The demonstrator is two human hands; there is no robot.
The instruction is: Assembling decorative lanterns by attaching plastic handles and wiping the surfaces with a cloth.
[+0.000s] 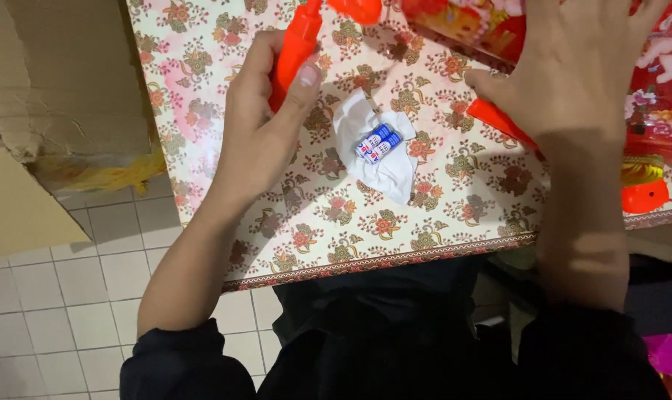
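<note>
While the left hand (265, 122) grips the orange plastic toy (295, 48) and the right hand (573, 67) lies spread flat on the red package (662, 81), I'd steady both before reaching for the two small batteries (378, 144) on the white tissue (384, 167) between them.

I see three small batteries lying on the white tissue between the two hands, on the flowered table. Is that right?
Not quite: the head view shows two small batteries, not three. They do lie on the white tissue, between the left hand and right hand, on the flowered table.
</note>
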